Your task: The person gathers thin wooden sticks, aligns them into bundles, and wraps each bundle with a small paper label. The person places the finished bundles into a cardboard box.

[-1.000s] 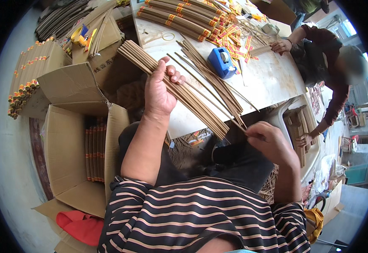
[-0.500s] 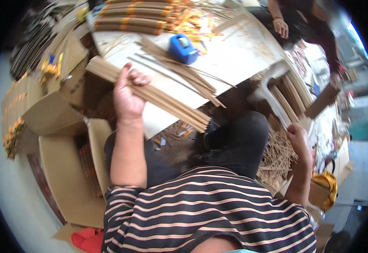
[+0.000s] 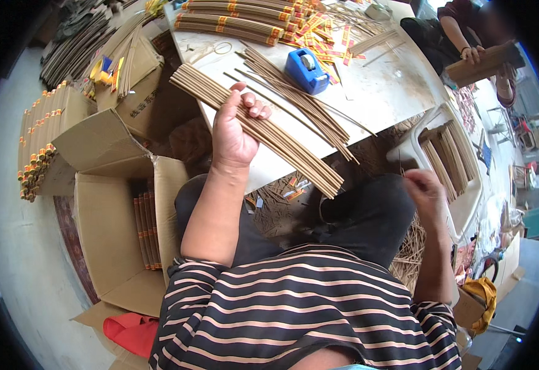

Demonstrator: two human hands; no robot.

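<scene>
A white table [image 3: 399, 92] lies ahead. Over its near edge the left hand [image 3: 232, 132] grips a bundle of brown sticks [image 3: 263, 132] — long axis slanting from upper left down to lower right. The right hand [image 3: 427, 191], blurred and seemingly empty, hangs beyond the bundle's lower end.

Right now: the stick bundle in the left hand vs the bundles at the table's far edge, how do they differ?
The held bundle is bare, with no bands; the far bundles carry orange-yellow bands. The held bundle is gripped mid-length by the left hand and slants over the table's near edge; the far bundles lie flat, side by side. Both are long, thin brown sticks.
</scene>
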